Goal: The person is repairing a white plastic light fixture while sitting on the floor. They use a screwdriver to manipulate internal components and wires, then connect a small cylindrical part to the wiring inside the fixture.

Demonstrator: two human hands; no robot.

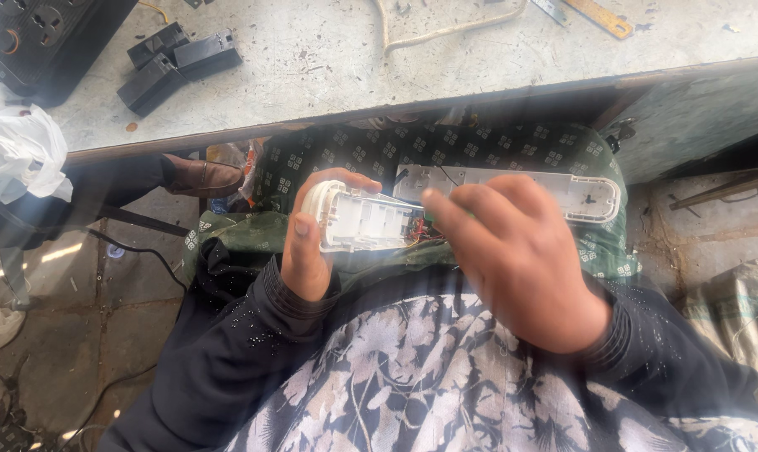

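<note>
Open strip casing (471,197) is being pinched by left hand (308,238); right hand (513,251) grip can't be told. Exposed wires (417,234) risk being snagged.

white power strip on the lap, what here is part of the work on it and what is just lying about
In hand:
- white power strip, opened, wires showing
- left hand gripping its end
- right hand, fingers at the wires

Lying about:
- black socket blocks on the bench
- white cord
- yellow metal strip
- white cloth
- brown shoe
</note>
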